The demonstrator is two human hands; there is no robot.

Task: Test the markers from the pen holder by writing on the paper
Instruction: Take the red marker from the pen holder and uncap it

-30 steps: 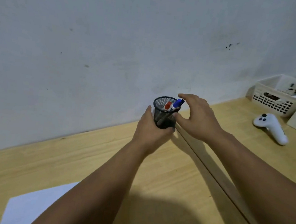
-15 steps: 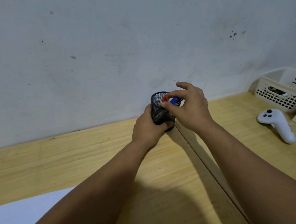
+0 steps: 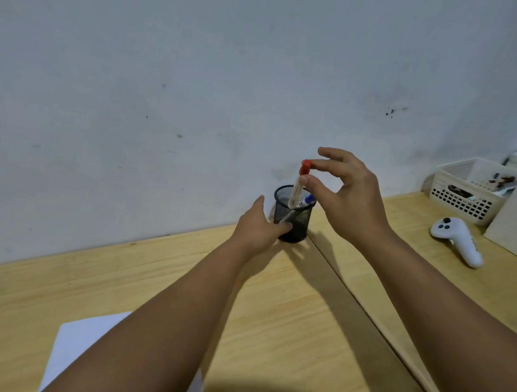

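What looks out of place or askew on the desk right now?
Nothing stands out. The pen holder stands upright, steadied by the left hand; the right hand lifts the red marker out. The paper lies flat.

1. A black mesh pen holder (image 3: 293, 218) is seen standing on the wooden desk (image 3: 287, 309), close against the white wall (image 3: 200, 64).
2. The holder's side is gripped by the left hand (image 3: 260, 227).
3. A red-capped marker (image 3: 299, 184) is pinched near its cap by the right hand (image 3: 348, 198), its lower end inside the holder.
4. A blue-capped marker (image 3: 308, 199) is seen leaning in the holder.
5. White paper (image 3: 78, 346) is partly covered by the left forearm.
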